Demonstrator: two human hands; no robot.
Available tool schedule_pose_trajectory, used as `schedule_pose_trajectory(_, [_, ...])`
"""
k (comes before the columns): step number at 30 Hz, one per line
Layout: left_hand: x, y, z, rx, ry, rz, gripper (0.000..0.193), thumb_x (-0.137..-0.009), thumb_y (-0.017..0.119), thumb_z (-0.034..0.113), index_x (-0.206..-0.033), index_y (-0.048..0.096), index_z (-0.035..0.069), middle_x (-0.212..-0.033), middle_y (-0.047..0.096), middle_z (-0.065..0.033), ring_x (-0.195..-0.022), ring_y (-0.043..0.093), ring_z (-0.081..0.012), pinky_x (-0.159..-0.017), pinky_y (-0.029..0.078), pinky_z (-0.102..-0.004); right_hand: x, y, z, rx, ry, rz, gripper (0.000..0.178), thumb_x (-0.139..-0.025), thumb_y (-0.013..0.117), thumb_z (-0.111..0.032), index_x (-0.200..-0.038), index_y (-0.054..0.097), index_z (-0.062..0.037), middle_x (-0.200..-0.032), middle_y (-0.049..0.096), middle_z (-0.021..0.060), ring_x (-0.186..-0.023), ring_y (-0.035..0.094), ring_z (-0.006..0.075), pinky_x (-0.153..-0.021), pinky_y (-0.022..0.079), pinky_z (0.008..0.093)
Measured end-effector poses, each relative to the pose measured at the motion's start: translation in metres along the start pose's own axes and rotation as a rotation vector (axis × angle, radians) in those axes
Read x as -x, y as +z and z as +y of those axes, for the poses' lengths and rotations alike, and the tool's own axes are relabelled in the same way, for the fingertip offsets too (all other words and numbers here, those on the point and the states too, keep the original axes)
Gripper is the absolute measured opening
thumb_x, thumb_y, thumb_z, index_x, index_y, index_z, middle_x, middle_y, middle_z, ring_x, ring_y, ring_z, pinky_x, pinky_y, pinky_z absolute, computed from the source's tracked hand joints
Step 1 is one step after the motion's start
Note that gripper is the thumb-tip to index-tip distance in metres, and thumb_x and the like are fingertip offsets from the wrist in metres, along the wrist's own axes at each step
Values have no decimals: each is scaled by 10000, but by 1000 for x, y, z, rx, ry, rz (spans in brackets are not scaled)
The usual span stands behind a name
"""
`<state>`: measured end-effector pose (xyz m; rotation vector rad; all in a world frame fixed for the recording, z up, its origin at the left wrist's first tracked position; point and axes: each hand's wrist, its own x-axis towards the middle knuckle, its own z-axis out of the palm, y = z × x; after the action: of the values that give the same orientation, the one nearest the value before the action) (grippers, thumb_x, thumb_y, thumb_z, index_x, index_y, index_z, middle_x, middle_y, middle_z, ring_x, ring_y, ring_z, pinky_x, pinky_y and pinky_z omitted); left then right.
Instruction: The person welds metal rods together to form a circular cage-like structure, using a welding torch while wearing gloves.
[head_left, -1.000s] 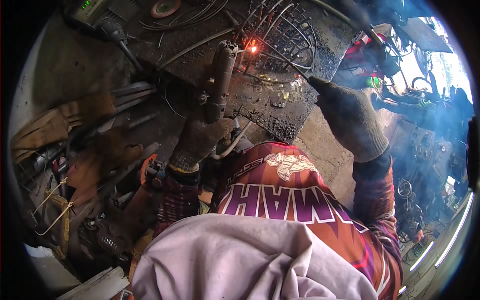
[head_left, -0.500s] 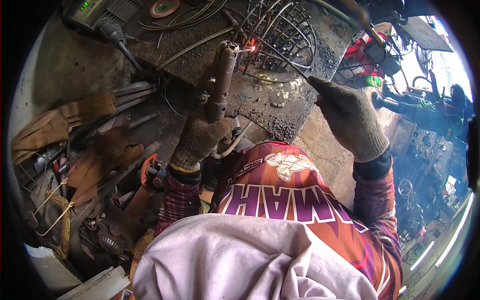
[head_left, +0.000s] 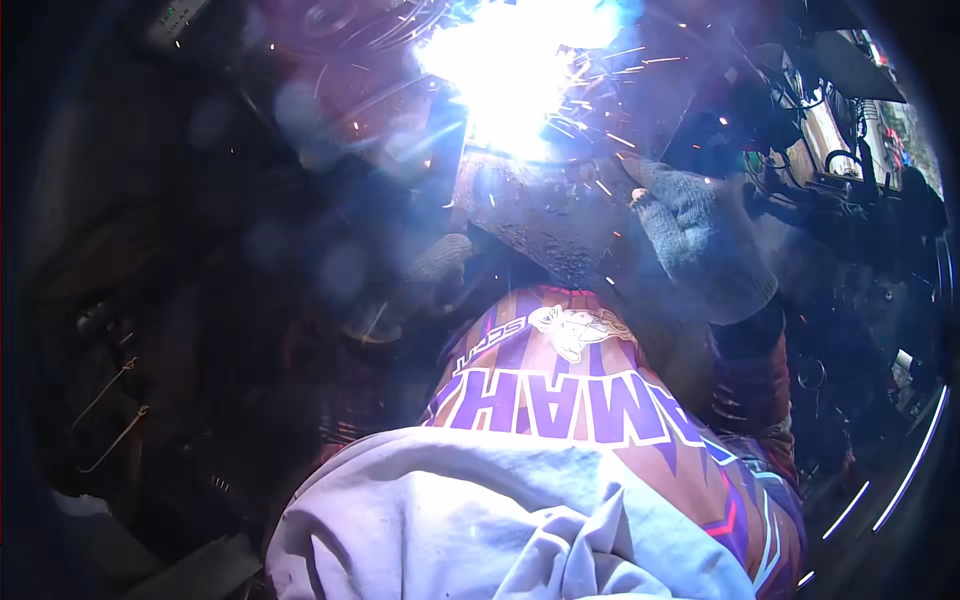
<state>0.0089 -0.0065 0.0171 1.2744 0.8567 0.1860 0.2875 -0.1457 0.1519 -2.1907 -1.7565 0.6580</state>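
A blinding white-blue welding arc [head_left: 515, 75] burns at the upper middle, throwing out sparks. Its glare swallows the metal work around it. My left hand [head_left: 442, 262], in a knit glove, lies dim below and left of the arc, closed round a tube-shaped welding electrode holder [head_left: 443, 140], now only a dark outline. On the other side, my gloved right hand [head_left: 690, 220] is closed, its fingertips toward the arc. The earlier frame shows a thin metal rod in it; the glare hides most of that rod now.
Below the arc, the metal table's corner [head_left: 565, 250] carries dark grit. A machine [head_left: 170, 20] stands dimly at the upper left. Long scrap pieces [head_left: 115, 410] lie in deep shadow at left. Cables and equipment [head_left: 840, 160] crowd the right side.
A small glowing spot has flared into a bright arc with flying sparks, and the surroundings have darkened. Both hands stay in nearly the same places.
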Motion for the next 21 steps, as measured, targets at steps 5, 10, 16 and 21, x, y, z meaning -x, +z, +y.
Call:
schedule_pose_trajectory(5, [0,0,-1,21,10,8,201,-869,707,98,-1045,673,7,-786,648,-41,-628,593,-107,-582,476,-296,0,6,-4,-235,43,152,320,-945,642,-93,-1243,701,5,-1016,738,239,-871,738,348,-756,581,385])
schedule_pose_trajectory(10, [-2,0,-1,32,32,4,209,-871,702,89,-1061,667,9,-782,640,-36,-624,584,-104,-575,469,-293,1,6,-4,-105,49,152,308,-952,644,-119,-1220,698,25,-1004,744,196,-913,725,302,-817,575,369])
schedule_pose_trajectory(16, [-3,0,1,37,25,12,220,-874,696,78,-1080,660,10,-777,631,-31,-618,574,-100,-566,461,-290,13,24,30,201,-173,221,291,-942,659,-106,-1227,686,-51,-1064,736,100,-883,696,247,-786,548,330])
schedule_pose_trajectory(21, [2,1,1,66,32,22,230,-876,692,69,-1096,654,11,-773,622,-27,-614,565,-97,-559,455,-288,7,15,17,156,-132,168,388,-922,654,-33,-1310,668,-40,-1112,749,146,-897,733,260,-762,564,338])
